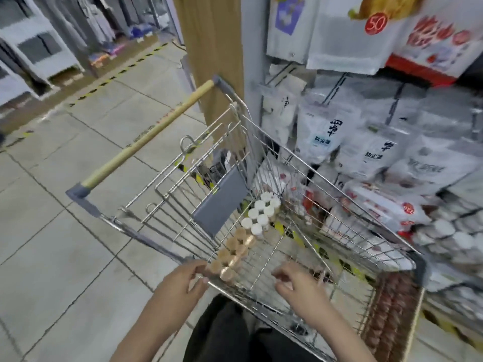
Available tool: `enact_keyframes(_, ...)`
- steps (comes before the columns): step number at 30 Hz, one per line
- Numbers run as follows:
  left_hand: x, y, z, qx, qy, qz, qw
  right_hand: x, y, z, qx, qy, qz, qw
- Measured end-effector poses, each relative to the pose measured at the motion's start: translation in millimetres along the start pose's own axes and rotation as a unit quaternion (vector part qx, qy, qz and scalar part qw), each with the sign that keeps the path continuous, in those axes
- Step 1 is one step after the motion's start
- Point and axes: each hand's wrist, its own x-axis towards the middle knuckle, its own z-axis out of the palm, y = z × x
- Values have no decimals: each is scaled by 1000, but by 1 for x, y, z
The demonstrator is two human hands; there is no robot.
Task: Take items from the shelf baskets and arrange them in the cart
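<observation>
At the frame's lower centre, the left hand [183,279] pinches a tan-capped jar [226,274] with its fingers at the cart [313,173] rim; the right hand [294,282] hovers inside with fingers loosely curled, holding nothing. White-capped jars [261,214] line the cart's left wall.

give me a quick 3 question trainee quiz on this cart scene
1. True or false: the white-capped bottles sit farther from the person than the tan-capped bottles.
2. Which hand touches the tan-capped bottles? A) left hand B) right hand
3. Fill in: the cart handle is ____ coloured between its grey ends.

Key: 1 true; 2 A; 3 wood
</observation>
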Motion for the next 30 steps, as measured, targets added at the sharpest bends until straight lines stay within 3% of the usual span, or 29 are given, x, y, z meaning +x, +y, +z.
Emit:
enact_keyframes(8, 144, -26, -4, 58, -130, 31, 989, 52, 8, 13, 44, 34, 134, 989)
enact_keyframes(17, 280, -67, 72, 129, -244, 21, 961, 172, 35, 49, 105, 51, 224, 968)
enact_keyframes(25, 342, -98, 155, 92, -210, -34, 973, 263, 86, 98, 119, 57, 309, 942)
enact_keyframes(30, 366, -107, 183, 152, -184, -23, 971, 299, 109, 122, 116, 114, 319, 934)
